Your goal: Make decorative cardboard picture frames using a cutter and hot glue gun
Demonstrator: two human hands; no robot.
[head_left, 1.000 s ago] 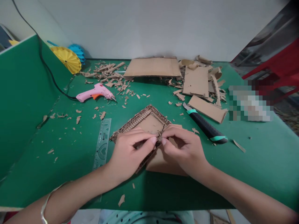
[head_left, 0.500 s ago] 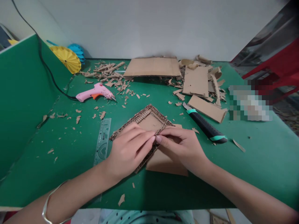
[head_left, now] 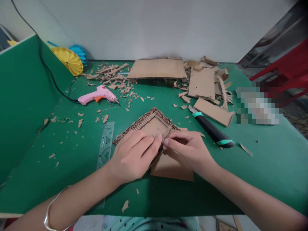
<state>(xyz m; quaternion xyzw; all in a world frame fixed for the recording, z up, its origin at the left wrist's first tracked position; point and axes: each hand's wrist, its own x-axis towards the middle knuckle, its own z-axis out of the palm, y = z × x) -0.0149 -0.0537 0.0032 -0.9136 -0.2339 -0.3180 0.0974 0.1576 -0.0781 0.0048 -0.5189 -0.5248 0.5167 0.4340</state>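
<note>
My left hand (head_left: 132,157) lies flat on the cardboard frame (head_left: 154,123), mid-tabletop (head_left: 264,154). My right hand (head_left: 190,150) has a narrow grip, pinching the frame's corrugated edge at its 5 o'clock side. Uneven pressure could crush the flutes or skew that edge. The knife (head_left: 211,130) at 2 o'clock might catch my wrist.

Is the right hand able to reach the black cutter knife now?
Probably yes: the cutter knife lies uncovered just beside the right hand, nothing between them, though its fingers pinch the cardboard frame.
</note>
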